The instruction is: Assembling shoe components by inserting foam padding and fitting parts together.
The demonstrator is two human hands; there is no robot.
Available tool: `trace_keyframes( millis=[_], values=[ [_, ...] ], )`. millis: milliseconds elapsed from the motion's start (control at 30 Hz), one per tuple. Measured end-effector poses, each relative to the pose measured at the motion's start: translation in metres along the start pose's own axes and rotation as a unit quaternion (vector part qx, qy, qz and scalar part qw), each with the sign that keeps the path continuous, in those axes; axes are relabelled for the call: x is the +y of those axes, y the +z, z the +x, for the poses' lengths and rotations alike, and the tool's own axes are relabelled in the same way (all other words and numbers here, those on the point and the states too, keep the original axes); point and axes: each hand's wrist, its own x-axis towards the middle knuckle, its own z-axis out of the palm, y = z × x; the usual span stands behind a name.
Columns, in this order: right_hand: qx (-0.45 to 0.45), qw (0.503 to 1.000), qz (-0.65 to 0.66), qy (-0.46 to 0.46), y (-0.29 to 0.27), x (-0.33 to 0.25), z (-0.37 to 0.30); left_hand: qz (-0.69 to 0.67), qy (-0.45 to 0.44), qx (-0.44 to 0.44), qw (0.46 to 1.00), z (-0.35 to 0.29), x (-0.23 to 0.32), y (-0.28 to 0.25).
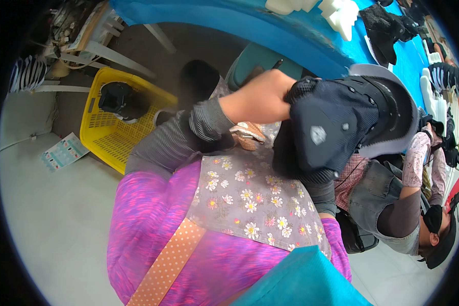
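Note:
A navy cap (321, 122) with a small pale emblem and a grey curved brim is held up above my lap, tilted on its side. My left hand (262, 99) is closed on the cap's near-left edge, its fingertips hidden by dark fabric. My right arm (321, 195), in a striped sleeve, reaches up behind the cap. The cap covers my right hand, so its fingers do not show. Below lies my grey flowered apron (255, 194). An orange-brown patterned piece (248, 133) shows just under my left wrist.
At my left stands a yellow plastic basket (94, 115) with a black cap (120, 99) inside. A blue-covered table (209, 23) ahead carries white moulded pieces (339, 18) and dark caps (385, 33). A co-worker (392, 219) sits close at the right. A teal stool (268, 56) is by the table.

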Motion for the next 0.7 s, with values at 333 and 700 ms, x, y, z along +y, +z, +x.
trace_keyframes(
  millis=[333,700],
  values=[
    [0.089,0.983,-0.146,-0.062,0.027,-0.006,0.008,-0.103,0.01,0.171,0.98,-0.014,-0.005,-0.014],
    [0.093,0.959,-0.251,-0.091,0.071,-0.005,0.044,-0.18,-0.131,0.329,0.918,-0.01,-0.045,-0.033]
  ],
)
